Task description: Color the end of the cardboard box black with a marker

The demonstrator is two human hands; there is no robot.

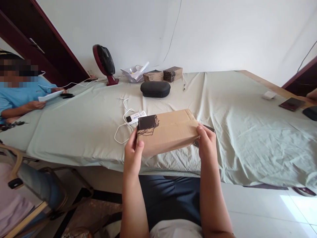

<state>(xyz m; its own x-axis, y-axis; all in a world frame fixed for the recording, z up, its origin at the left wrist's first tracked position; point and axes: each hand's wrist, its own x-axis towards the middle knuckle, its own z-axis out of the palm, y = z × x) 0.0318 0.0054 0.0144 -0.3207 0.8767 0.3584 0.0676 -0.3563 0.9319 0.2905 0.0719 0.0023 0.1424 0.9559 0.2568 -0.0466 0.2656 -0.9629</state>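
A brown cardboard box (170,132) is held up before me, slightly tilted, above the near edge of the table. Black scribbled marking covers its upper left corner. My left hand (133,148) grips the left end, thumb on the front side. At the right end my right hand (206,140) is closed on the box, thumb near the top edge. Behind the left part of the box lies a white power bank (136,117) with a white cable (119,134). A dark flat object (209,128) is partly hidden behind my right hand.
A black zip case (155,89) lies farther back, before two cardboard boxes (172,74) and a plastic basket (135,74). A red fan (105,62) stands at the back left. A person in blue (22,99) holds paper at left. A dark phone-like object (291,104) lies right.
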